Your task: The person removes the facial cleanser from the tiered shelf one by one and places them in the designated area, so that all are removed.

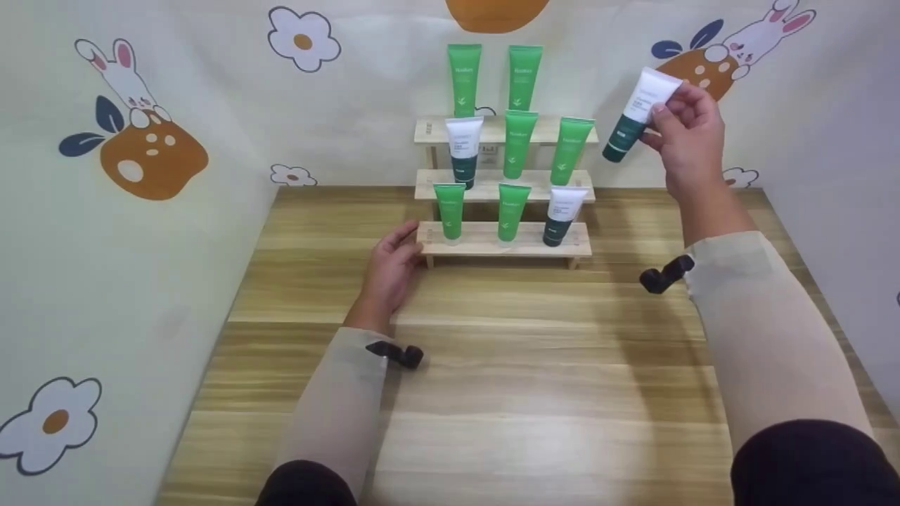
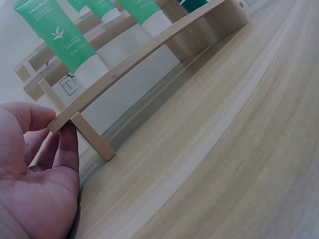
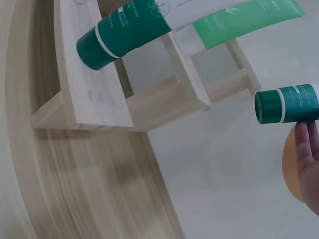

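A three-tier wooden display rack (image 1: 480, 243) stands against the back wall. My left hand (image 1: 391, 270) grips the left end of its lowest shelf, thumb above and fingers beneath in the left wrist view. Raised to the right of the rack, my right hand (image 1: 692, 140) holds a white and dark green squeeze tube (image 1: 638, 112), cap end tilted down and apart from the shelves. In the right wrist view, that tube's cap (image 3: 269, 107) shows above the fingertips (image 3: 303, 144), while most of the hand is out of frame.
Two green tubes (image 1: 464, 81) stand on the top shelf. The middle shelf bears a white and dark green tube (image 1: 464, 147) and two green ones; the lowest has two green tubes and a white and dark green one (image 1: 562, 214). Patterned wall covering (image 1: 211, 232) surrounds the wood-grain table (image 1: 506, 393).
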`<state>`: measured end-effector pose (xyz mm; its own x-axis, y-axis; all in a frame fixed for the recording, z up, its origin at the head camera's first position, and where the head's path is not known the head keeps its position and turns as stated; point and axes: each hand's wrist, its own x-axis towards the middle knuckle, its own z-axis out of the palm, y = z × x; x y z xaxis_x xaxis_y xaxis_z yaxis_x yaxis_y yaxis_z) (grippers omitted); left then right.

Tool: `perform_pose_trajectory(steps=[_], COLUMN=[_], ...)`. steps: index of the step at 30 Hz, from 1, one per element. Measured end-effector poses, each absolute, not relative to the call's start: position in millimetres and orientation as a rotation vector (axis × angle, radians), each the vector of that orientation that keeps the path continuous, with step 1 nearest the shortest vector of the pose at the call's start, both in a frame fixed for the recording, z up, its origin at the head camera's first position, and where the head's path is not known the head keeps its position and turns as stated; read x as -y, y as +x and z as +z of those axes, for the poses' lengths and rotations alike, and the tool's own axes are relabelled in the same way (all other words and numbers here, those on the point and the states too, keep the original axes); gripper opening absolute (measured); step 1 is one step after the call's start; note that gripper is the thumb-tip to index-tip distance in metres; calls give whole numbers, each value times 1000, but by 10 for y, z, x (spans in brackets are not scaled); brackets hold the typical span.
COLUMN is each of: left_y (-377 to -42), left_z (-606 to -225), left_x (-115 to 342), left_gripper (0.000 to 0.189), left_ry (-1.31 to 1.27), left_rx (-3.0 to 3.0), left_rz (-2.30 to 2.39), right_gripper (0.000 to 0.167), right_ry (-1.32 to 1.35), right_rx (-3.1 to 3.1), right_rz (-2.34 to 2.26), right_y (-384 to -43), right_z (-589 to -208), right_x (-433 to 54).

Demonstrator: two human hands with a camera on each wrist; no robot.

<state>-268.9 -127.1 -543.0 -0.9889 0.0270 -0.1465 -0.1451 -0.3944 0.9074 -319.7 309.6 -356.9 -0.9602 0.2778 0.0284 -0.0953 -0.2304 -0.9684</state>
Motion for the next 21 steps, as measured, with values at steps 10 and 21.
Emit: perform_pose_trajectory(steps=[10,21], left_y=[-2698,-2695], left_z=[-5426,-5446], left_x=[1259,1281], left_gripper=[49,48], left_ry=[-176,-183], left_rx=[-1694,-1716], left_rz=[2528,2507], right_gripper=[53,57], right_ry=[-328,-450], right_rx=[1851,1937], right_rz=[2256,2272], right_y=[-3207,-3223], right_z=[-3850,-4216], right_x=[-3218,-3311])
